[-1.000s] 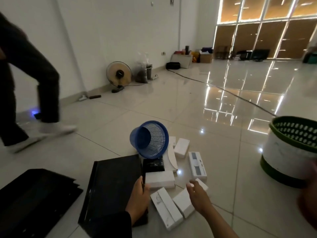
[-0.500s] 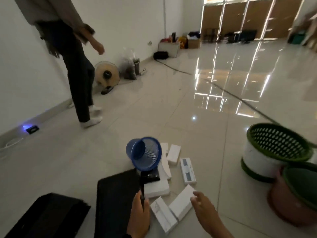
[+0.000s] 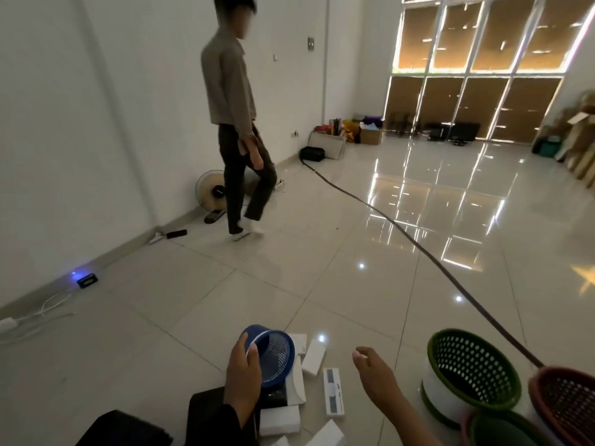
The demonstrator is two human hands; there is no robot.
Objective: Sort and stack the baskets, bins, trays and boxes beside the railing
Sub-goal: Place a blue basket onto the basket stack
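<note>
Left hand (image 3: pixel 242 378) has risen to grip the round blue mesh basket (image 3: pixel 273 358); right hand (image 3: pixel 375 373) hovers, fingers loose.

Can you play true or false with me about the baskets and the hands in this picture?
1. The left hand grips the blue basket. True.
2. The right hand holds a white box. False: it holds nothing, its fingers relaxed above the floor.
3. The green-rimmed basket sits right of the blue one. True.
4. The blue basket stands upright. False: it is tipped on its side.
5. A standing person is near the wall, by a fan. True.
</note>
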